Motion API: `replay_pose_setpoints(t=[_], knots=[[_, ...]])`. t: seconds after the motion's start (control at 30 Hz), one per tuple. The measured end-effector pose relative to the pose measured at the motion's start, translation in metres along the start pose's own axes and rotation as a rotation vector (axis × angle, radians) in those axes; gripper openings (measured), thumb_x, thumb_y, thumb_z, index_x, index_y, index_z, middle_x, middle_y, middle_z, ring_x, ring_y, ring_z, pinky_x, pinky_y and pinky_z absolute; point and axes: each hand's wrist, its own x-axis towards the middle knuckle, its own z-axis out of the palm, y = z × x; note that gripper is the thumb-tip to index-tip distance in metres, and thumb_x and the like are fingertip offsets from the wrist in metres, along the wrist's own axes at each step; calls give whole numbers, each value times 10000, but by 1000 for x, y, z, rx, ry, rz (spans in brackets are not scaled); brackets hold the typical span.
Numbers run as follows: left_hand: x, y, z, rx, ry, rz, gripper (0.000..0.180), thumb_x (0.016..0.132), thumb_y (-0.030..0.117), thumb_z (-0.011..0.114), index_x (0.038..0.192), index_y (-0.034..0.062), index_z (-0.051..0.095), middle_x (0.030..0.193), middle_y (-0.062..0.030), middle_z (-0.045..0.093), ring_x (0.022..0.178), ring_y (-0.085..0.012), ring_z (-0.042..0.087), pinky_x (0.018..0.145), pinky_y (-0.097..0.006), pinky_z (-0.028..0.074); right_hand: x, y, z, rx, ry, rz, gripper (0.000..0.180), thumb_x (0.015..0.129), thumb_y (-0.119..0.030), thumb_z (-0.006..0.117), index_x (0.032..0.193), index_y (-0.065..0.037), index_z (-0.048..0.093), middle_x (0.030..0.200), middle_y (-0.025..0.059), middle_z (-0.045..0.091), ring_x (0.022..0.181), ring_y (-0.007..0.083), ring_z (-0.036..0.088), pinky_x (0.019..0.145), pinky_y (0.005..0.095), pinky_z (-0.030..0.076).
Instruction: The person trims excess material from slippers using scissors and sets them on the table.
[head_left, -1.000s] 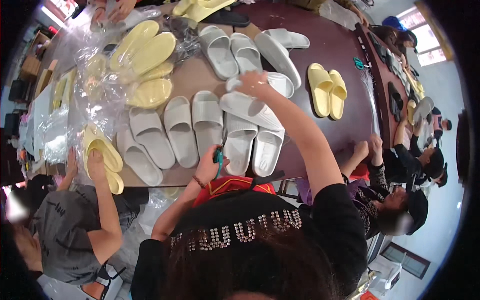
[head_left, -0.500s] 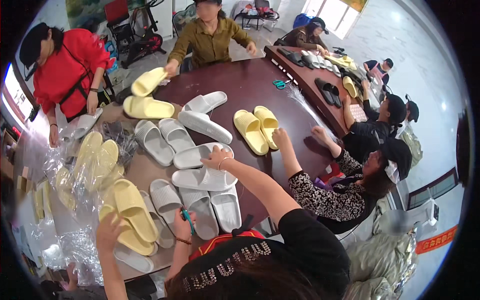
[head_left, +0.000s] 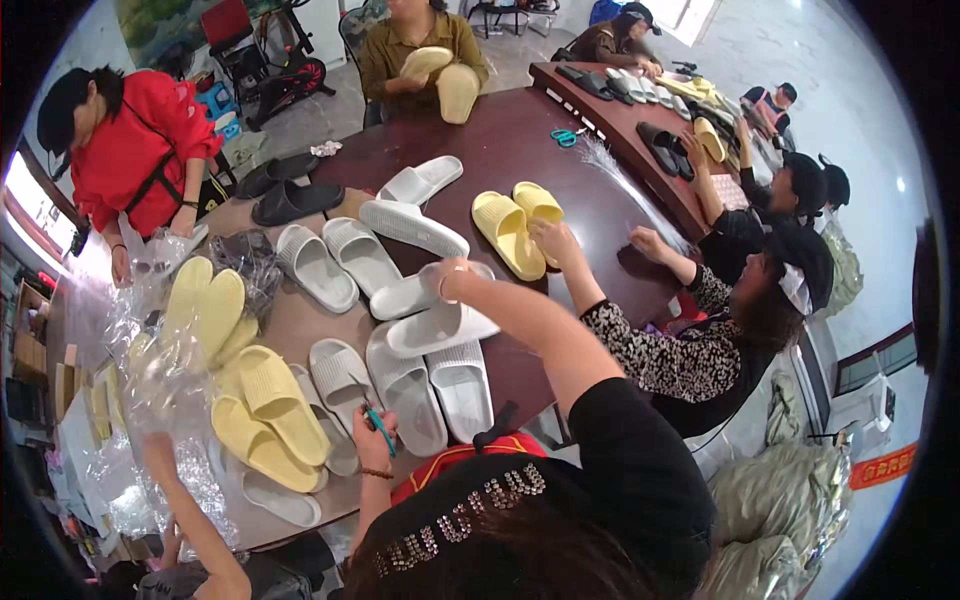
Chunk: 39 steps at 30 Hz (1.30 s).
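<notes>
From the head camera, the person's right hand reaches out over the brown table. Its fingers are curled around the back end of a white slipper, which lies flat across two other white slippers. A second white slipper lies just behind the held one, touching it.

The left hand is close to the person's chest, at the near edge of the table. Its fingers are closed around small scissors with teal handles. The scissors point up toward a white slipper standing just left of the held one.

A yellow pair of slippers lies farther back and to the right of the held slipper. Another person's hand touches that pair. More yellow slippers sit to the left of the held slipper, by clear plastic bags.

A person in a red top stands at the far left side of the table.
</notes>
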Motion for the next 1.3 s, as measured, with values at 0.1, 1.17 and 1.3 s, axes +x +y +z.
replay_pose_setpoints(t=[0.1,1.17,1.3], knots=[[-6,1,-15,-107,86,4,457,710,-27,598,1111,61,399,773,-45,500,583,-94,496,470,-198,403,-45,8,-35,-308,257,-290,172,698,-154,575,850,-133,654,854,18,626,755,206,612,513,401,491],[20,71,49,886,14,725,488,661,130,672,1088,76,443,930,-113,557,821,-234,563,718,-333,435,-65,-15,82,1459,227,-269,387,696,-183,463,995,44,557,917,141,598,860,194,553,774,265,409],[41,69,53,820,-46,539,502,652,228,699,1060,76,451,870,-122,578,813,-258,566,708,-347,434,-60,-18,78,1419,125,-115,360,742,-358,470,908,-66,598,878,133,603,834,273,559,751,326,413]])
